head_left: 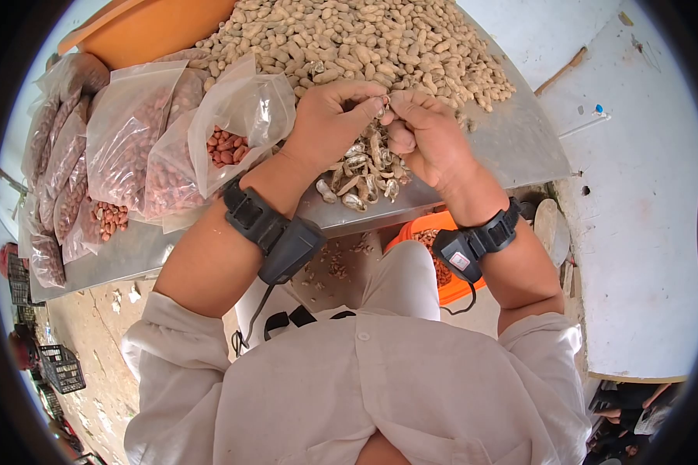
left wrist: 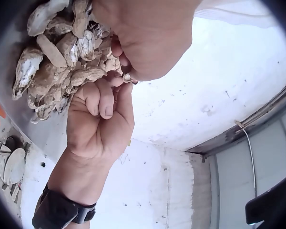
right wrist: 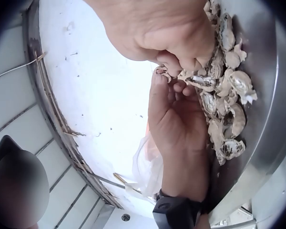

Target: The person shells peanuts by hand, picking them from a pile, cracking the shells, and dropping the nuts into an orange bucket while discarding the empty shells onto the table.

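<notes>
Both hands meet over a heap of empty peanut shells [head_left: 364,174] on the metal table [head_left: 520,147]. My left hand [head_left: 372,105] and right hand [head_left: 399,107] pinch one peanut [head_left: 386,103] between their fingertips, fingers curled. In the left wrist view the left hand [left wrist: 148,38] fills the top, the right hand [left wrist: 100,119] comes up from below, and the peanut [left wrist: 127,77] sits between them beside the shells [left wrist: 57,62]. In the right wrist view the right hand [right wrist: 162,33] is on top and the left hand [right wrist: 174,119] below, with the peanut [right wrist: 160,71] and shells [right wrist: 224,105].
A large pile of unshelled peanuts [head_left: 364,39] covers the far part of the table. Several plastic bags of red kernels [head_left: 132,139] lie to the left, one open bag [head_left: 229,143] beside my left wrist. An orange bowl [head_left: 147,27] stands at the back left, an orange basket [head_left: 442,271] below the table.
</notes>
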Tool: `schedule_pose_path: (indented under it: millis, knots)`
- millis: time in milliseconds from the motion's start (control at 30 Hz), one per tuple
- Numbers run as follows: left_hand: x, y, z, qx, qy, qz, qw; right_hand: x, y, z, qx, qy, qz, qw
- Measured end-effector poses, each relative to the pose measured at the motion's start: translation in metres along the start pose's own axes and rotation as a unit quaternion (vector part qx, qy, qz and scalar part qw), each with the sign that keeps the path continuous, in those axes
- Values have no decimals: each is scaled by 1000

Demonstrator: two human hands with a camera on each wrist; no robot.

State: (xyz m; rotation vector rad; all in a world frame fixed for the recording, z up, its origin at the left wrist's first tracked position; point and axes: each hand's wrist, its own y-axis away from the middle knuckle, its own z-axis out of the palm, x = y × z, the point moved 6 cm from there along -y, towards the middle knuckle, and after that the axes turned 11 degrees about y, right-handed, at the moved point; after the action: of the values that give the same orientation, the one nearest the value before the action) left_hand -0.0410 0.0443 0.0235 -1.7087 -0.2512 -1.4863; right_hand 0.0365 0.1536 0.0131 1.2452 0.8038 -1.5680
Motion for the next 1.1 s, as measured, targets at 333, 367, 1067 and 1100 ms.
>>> schedule_pose_path:
  millis: [333,367,1067,1100]
  knots:
    - [4,2,5,-24,-48,63,997,8,-2,5,-31,-116,-27,992]
    - [3,2,4,-24,-56,48,997,10,-3,5,-33,-132,-20,991]
    - [8,3,11,-45,-200,133,970,-33,-8,-8,137,-153,-42,978]
    - [11,4,12,-50,-225,140,963,-36,-12,5,131,-158,-41,978]
